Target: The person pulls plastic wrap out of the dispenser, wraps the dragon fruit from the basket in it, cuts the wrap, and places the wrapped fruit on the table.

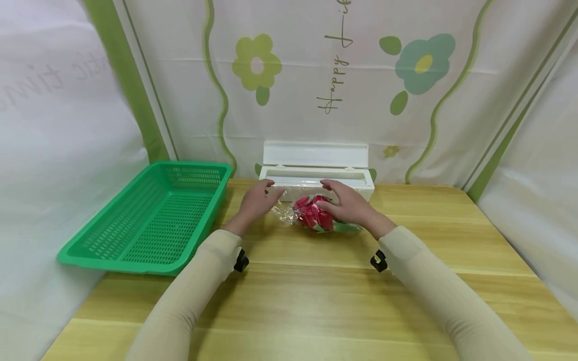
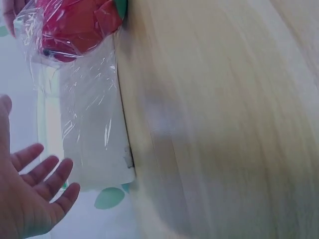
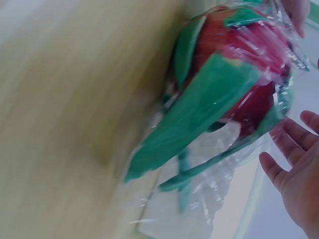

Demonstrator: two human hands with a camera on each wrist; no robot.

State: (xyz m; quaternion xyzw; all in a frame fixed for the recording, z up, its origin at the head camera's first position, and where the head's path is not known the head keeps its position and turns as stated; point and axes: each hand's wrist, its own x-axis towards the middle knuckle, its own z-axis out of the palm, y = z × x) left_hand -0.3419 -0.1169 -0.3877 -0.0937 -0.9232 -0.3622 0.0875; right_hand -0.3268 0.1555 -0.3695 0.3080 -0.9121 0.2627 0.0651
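A red dragon fruit [image 1: 311,214] with green scales lies on the table, loosely wrapped in clear cling film [image 1: 284,211]. Right behind it stands a white cling film box [image 1: 369,191], its lid [image 1: 316,154] raised. My left hand [image 1: 258,201] is left of the fruit, by the film's loose end; the left wrist view shows its fingers [image 2: 52,181] spread apart, nothing gripped. On the other side my right hand [image 1: 349,203] reaches over the fruit, thumb across its wrapped top. In the right wrist view the right fingers [image 3: 294,142] are loosely extended beside the film.
A green plastic basket [image 1: 212,213] with slotted walls stands on the left of the wooden table [image 1: 307,311]. A patterned cloth [image 1: 293,110] hangs behind the box, and white cloth walls close off both sides. Each wrist wears a small black camera mount.
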